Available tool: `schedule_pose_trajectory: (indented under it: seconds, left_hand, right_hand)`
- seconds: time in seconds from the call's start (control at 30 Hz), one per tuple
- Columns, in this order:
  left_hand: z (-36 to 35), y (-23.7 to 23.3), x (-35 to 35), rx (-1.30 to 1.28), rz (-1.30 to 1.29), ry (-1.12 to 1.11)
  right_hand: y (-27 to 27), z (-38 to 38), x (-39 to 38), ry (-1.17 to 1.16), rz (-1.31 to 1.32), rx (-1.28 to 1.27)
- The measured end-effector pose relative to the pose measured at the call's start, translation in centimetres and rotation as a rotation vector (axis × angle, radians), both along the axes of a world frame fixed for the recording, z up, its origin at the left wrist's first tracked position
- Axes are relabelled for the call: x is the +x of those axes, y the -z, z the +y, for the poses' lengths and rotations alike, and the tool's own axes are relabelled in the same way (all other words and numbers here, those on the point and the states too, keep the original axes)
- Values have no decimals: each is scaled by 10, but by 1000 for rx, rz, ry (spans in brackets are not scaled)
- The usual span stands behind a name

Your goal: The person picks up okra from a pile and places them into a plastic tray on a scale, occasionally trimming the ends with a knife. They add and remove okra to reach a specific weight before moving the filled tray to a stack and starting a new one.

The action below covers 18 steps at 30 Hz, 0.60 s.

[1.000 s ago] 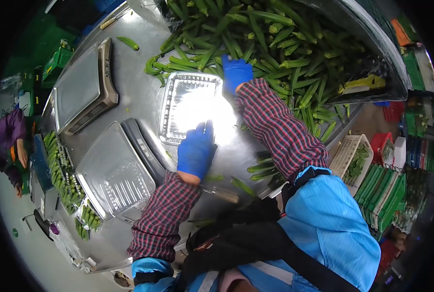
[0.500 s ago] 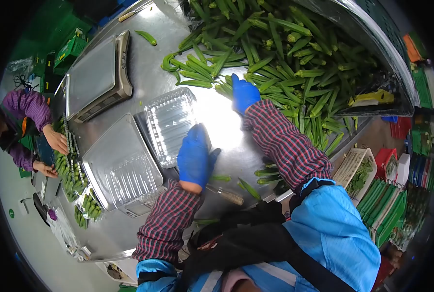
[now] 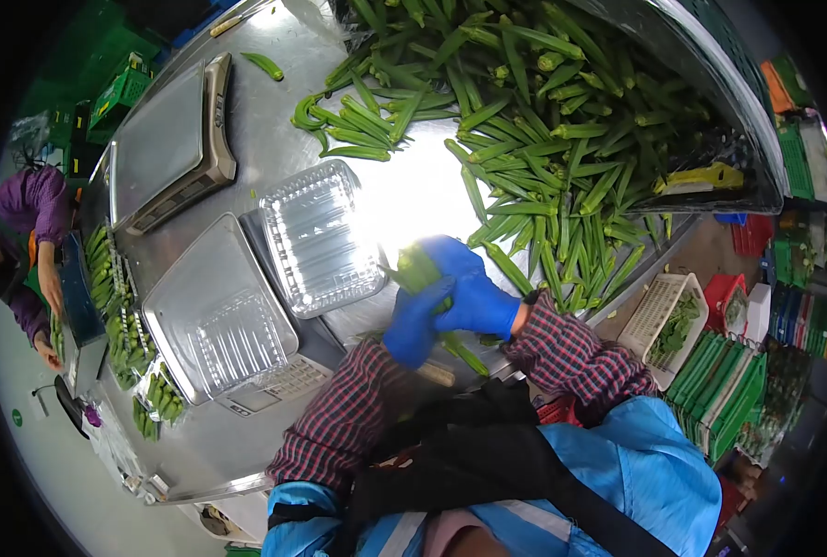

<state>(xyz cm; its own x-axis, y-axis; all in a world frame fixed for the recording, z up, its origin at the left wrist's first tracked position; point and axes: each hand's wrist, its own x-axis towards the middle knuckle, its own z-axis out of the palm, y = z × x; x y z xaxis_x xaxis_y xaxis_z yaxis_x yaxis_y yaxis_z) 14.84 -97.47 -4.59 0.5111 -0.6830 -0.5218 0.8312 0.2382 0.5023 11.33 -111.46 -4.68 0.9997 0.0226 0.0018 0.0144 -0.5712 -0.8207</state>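
Observation:
My left hand (image 3: 415,325) and my right hand (image 3: 477,290), both in blue gloves, meet above the near part of the steel table. They are closed together around a small bunch of okra (image 3: 415,267), slightly blurred. Just left of them lies a clear plastic tray (image 3: 310,239) with nothing in it. A second clear tray (image 3: 232,343) rests on the nearer scale. Beyond my hands, a large heap of okra (image 3: 562,158) spills onto the table, with a smaller cluster (image 3: 367,125) at its left edge.
Another scale (image 3: 163,139) stands at the far left. Filled okra packs (image 3: 121,306) line the table's left side, where a co-worker's hand (image 3: 47,351) holds okra. A wooden-handled tool (image 3: 435,373) lies near my body. Crates (image 3: 715,395) stand at right.
My right hand has come back from the okra heap toward my body with okra in it. My left hand has left the clear tray and joined it.

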Motion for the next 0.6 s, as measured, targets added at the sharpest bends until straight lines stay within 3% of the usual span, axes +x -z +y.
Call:
schedule_pose_trajectory:
  seconds: [0.07,0.13,0.2,0.23,0.3,0.33,0.4,0.43,0.5,0.53,0.57,0.6]
  left_hand:
    - [13,4,1,15,102,-17]
    - [23,-3,4,38,91,14]
    - [31,-9,2,64,78,52]
    - [35,-11,-2,-2,147,90]
    - [45,-16,-11,-58,204,139]
    - [51,-16,-19,-99,271,196]
    - [58,-15,-35,-193,407,301]
    - [58,-15,-40,-198,403,299]
    - [57,-15,-48,-295,157,426]
    - [56,-17,-46,-304,162,410]
    - [56,-21,-45,-260,184,413]
    - [58,-22,-45,-218,210,424]
  right_hand:
    - [3,-5,9,-161,-163,-94]
    - [23,-33,45,-370,285,411]
    - [5,-62,102,-137,-11,168]
    - [15,-71,130,35,-180,-114]
    - [38,-94,185,98,-483,-419]
    - [47,-98,200,110,-491,-417]
    - [59,-108,223,-84,-311,-765]
    - [64,-112,229,-119,-278,-801]
    - [74,-122,237,-62,-243,-685]
    - [65,-117,237,-2,-199,-567]
    - [59,-112,229,163,-111,-281]
    - [54,-112,225,152,-96,-292]
